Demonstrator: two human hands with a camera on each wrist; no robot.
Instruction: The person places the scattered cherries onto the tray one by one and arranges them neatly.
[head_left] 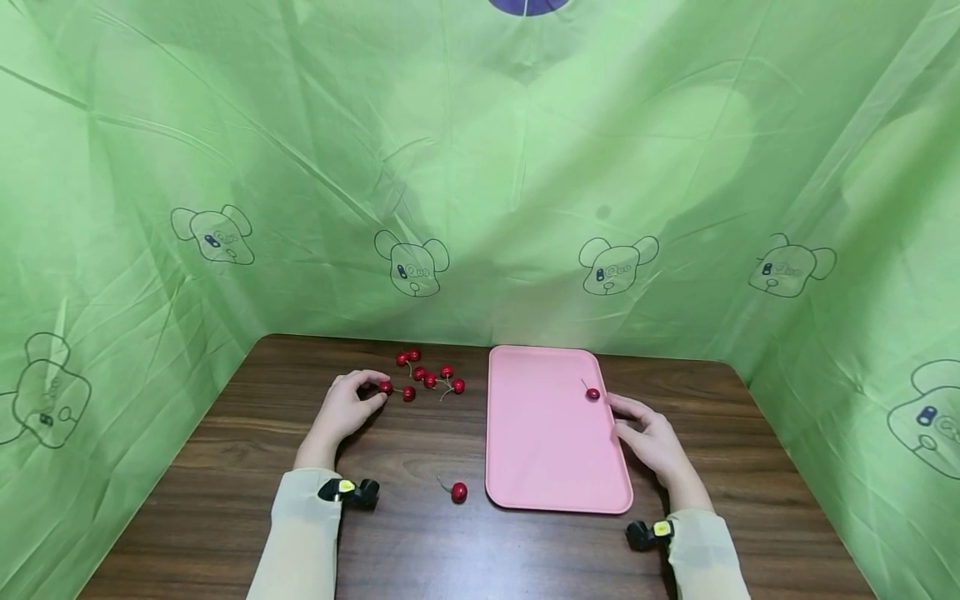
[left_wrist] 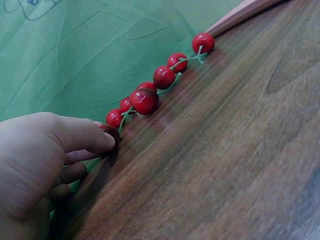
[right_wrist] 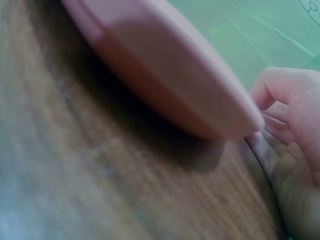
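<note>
In the head view my left hand [head_left: 347, 406] pinches a red cherry [head_left: 386, 387] between thumb and fingertips, low at the table. A second cherry [head_left: 408, 393] lies beside it, a green stem running between them. The left wrist view shows the thumb [left_wrist: 100, 139] covering part of the pinched cherry [left_wrist: 111, 132]. My right hand [head_left: 654, 442] rests its loosely bent fingers against the right edge of a pink tray [head_left: 547, 450]. On the tray, near that edge, sits one cherry [head_left: 592, 394] with its stem.
Several more cherries with stems, among them one cherry [head_left: 447, 371], lie between my left hand and the tray. A single cherry [head_left: 459, 492] lies nearer me, left of the tray's front corner. Behind the wooden table [head_left: 420, 550] hangs a green curtain [head_left: 517, 250].
</note>
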